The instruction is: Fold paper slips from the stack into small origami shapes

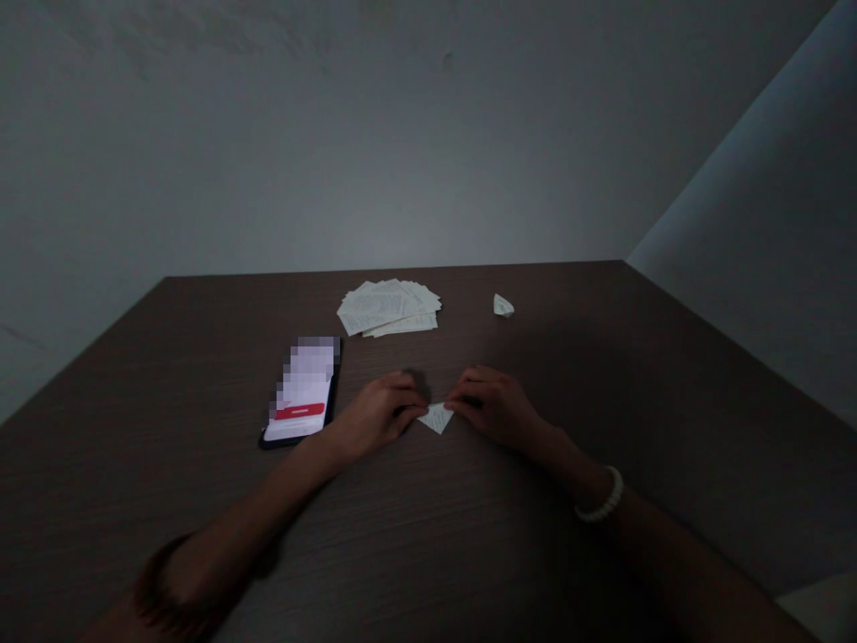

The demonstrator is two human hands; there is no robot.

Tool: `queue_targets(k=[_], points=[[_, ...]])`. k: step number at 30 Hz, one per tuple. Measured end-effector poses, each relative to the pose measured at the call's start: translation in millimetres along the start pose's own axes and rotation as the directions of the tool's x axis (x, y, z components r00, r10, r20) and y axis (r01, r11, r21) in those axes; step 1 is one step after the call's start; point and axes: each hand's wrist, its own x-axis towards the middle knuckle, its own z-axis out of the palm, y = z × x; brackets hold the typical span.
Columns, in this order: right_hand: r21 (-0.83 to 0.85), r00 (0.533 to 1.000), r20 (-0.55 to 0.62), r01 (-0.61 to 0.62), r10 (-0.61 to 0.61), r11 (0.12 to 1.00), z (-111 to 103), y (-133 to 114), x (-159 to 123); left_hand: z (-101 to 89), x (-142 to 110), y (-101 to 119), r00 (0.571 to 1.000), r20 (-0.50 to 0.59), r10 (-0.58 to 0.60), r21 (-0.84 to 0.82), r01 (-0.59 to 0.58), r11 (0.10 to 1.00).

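Note:
Between my hands is a small folded piece of printed paper (438, 419), a triangle with its point towards me. My left hand (383, 411) pinches its left corner between thumb and fingers. On the other side, my right hand (494, 404) pinches the right corner the same way. The fingertips cover both ends of the upper edge. A phone (304, 384) with a lit screen lies just left of my left hand. Beyond the hands, a fanned stack of printed paper sheets (388, 304) rests on the table.
A small folded paper piece (503, 306) stands at the back right of the dark wooden table (220, 348). The table's far edge meets a pale wall (402, 161), and another wall (756, 223) rises on the right. The scene is dim.

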Motion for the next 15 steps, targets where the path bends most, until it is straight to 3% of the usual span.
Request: queue_targets(k=[4, 9, 15], points=[[-0.019, 1.0, -0.006, -0.01, 0.01, 1.0, -1, 0, -1, -7.5, -2, -2, 0.996, 0.089, 0.028, 0.02, -0.03, 0.999], [-0.052, 0.996, 0.057, 0.064, -0.061, 0.997, -5, 4, -3, -15.4, -2, 1, 0.989, 0.135, 0.051, 0.055, -0.059, 0.997], [-0.074, 0.984, 0.124, 0.135, -0.126, 0.988, -13, 6, -6, -17.4, -2, 12, 0.979, 0.203, 0.036, 0.219, -0.081, 0.972]])
